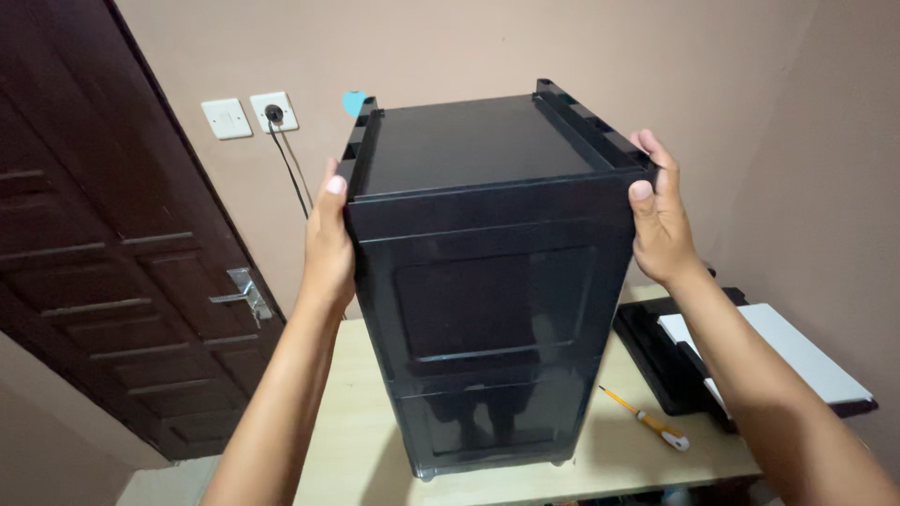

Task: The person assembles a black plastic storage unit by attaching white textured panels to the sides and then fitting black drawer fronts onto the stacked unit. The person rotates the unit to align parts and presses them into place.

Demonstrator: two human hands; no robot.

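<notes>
- Head view caught a tall black plastic drawer cabinet (483, 281) standing upright on the pale wooden desk (347, 440), its foot down near the desk's front edge.
- Left hand (328, 234) was pressed flat against the cabinet's upper left side, fingers spread and pointing up, thumb at the top rim.
- Right hand (661, 211) mirrored it on the upper right corner, fingers curled over the rim, thumb on the front edge. Both clamped the box between them, palms inward, neither pinching anything small.
- Key relation: the cabinet sat squarely between the two hands, straight ahead of the person, with both about equally near to it; no hand had the edge.
- Its long axis ran vertical, from the desk up to the flat top panel, which tilted towards the camera only because of the downward look.
- Drawer fronts faced the person; two glossy panels showed, one above the other.
- Off to the desk's right edge lay a yellow-handled screwdriver (647, 419), well apart from the cabinet, and beyond it a black tray with a white board (778, 351).
- Behind, a dark wooden door (103, 253) stood at left, a wall socket with a black cable (274, 112) beside it.
</notes>
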